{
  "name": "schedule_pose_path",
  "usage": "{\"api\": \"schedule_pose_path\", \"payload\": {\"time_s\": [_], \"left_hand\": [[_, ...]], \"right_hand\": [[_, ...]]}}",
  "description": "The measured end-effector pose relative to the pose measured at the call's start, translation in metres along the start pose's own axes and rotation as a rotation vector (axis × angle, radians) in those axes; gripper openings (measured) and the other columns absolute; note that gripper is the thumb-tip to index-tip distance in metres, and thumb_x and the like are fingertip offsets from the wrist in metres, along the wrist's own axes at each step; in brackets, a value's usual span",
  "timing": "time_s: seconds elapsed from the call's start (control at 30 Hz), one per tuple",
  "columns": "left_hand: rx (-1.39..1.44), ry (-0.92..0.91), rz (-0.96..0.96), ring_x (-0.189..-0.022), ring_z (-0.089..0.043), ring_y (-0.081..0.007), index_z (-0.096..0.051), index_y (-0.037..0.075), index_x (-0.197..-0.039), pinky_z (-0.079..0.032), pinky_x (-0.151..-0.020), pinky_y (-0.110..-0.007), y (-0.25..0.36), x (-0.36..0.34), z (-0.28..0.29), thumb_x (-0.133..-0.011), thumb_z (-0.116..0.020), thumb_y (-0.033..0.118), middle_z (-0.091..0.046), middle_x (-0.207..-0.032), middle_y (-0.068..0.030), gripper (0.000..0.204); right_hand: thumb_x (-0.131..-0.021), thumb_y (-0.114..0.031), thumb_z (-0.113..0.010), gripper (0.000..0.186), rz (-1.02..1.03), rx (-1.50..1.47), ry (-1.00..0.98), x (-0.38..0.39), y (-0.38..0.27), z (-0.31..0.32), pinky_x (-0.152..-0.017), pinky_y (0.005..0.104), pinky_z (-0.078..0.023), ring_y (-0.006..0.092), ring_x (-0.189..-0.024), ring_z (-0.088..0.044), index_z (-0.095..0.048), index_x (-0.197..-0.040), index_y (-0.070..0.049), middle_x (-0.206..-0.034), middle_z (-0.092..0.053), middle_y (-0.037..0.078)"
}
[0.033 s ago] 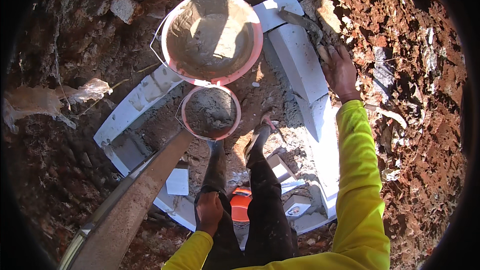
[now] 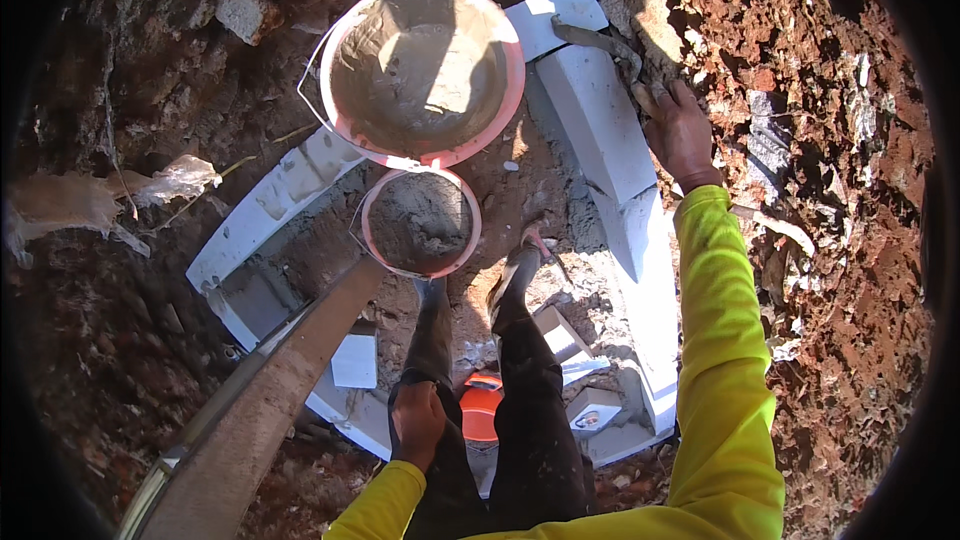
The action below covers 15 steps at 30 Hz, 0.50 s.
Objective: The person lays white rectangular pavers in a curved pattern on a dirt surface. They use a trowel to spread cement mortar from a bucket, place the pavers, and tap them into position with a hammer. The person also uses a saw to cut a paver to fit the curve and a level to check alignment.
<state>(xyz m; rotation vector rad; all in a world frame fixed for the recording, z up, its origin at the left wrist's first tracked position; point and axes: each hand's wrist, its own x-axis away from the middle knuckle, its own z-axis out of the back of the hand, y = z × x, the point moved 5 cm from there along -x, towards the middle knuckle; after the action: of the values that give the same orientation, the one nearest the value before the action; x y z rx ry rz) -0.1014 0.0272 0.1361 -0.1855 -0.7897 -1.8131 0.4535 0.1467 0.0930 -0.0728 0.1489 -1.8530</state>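
My right hand (image 2: pixel 683 140) is closed around the handle of a mortar-smeared trowel (image 2: pixel 597 39), just outside the right-hand row of pale blocks. The trowel's blade lies along the outer edge of the far white block (image 2: pixel 553 22), beside the long angled block (image 2: pixel 597 122). My left hand (image 2: pixel 418 422) rests on my left leg near the knee, its fingers folded in. Nothing shows in it.
A large pink-rimmed tub (image 2: pixel 513 90) of wet mortar stands at the far side, a smaller bucket (image 2: pixel 470 240) before it. A wooden plank (image 2: pixel 270 395) slants in from lower left. An orange object (image 2: pixel 480 414) sits between my legs. Rough red earth (image 2: pixel 830 340) surrounds the block ring.
My right hand and the trowel have shifted very slightly, and the view has moved a little. My left hand stays on my leg.
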Motion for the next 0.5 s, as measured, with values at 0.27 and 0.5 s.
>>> {"api": "schedule_pose_path", "payload": {"time_s": [0.27,0.5], "left_hand": [[-0.013,-0.02,0.088,-0.081,-0.061,-0.0394,-0.065,0.007,-0.094,-0.049,-0.071,-0.051,0.002,0.006,-0.004,-0.085,-0.06,0.012,-0.064,-0.085,-0.018,0.011],[-0.038,-0.04,0.096,-0.082,-0.062,-0.0389,-0.067,0.007,-0.093,-0.05,-0.072,-0.05,0.0,0.005,-0.016,-0.085,-0.061,0.012,-0.064,-0.086,-0.0181,0.011]], "right_hand": [[-0.073,-0.002,-0.062,0.039,0.068,0.138,0.032,0.001,0.003,-0.008,-0.075,0.0453,-0.052,0.0346,-0.092,-0.06,-0.066,-0.112,-0.007,-0.105,-0.057,0.014],[-0.077,-0.011,-0.064,0.041,-0.166,-0.283,0.092,0.031,-0.011,-0.045,-0.074,0.0479,-0.053,0.0414,-0.083,-0.061,-0.064,-0.116,-0.001,-0.093,-0.061,0.022]]}}
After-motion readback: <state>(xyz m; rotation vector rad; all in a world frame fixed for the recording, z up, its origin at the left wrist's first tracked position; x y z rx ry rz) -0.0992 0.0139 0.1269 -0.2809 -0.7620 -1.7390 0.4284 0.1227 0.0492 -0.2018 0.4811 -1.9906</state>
